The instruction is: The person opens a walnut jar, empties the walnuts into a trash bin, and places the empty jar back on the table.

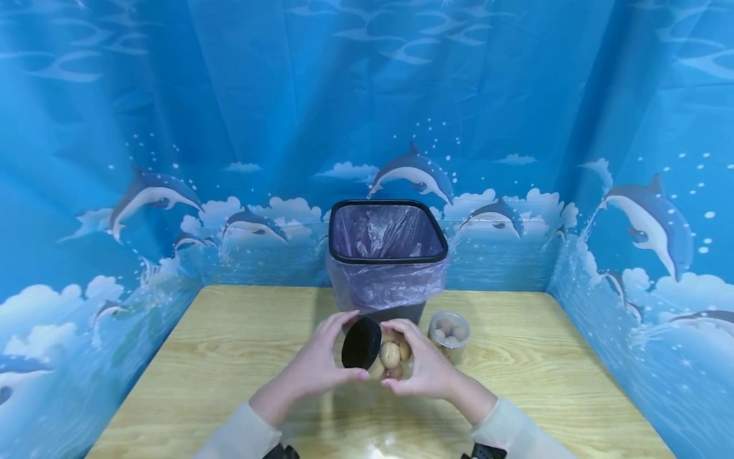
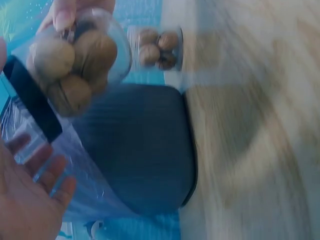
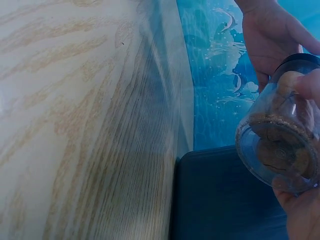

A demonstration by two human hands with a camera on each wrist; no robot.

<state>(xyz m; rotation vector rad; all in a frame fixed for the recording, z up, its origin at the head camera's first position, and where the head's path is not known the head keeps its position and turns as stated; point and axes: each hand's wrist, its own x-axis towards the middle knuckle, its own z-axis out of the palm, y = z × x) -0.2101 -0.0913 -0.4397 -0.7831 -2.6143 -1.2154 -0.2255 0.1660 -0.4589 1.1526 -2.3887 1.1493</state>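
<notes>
Straight to a clear jar (image 1: 392, 357) of round, walnut-like pieces, held up off the worktop (image 1: 516, 350), between both hands and just in front of the dark bin (image 1: 401, 314) with its purple liner (image 1: 390, 280). Lies tipped well over, long axis slanting crosswise, with the black lid (image 1: 360, 344) toward the left hand (image 1: 315, 362) and the base (image 3: 280, 150) toward the right hand (image 1: 430, 364). Nearest the left, then, at the lid; nearest the right, at the clear body. Gripped there by the right hand, too, with fingers above and thumb below as seen from the head. Much looser on the other side: framed at the lid by the left hand, fingers spread and nearly straight, clear of the rim in the left wrist view. Can't tell about contact at the thumb, or how tightly seated on the mouth. Just beyond the right hand, upright beside the bin: a second jar (image 1: 449, 335), similarly filled.
</notes>
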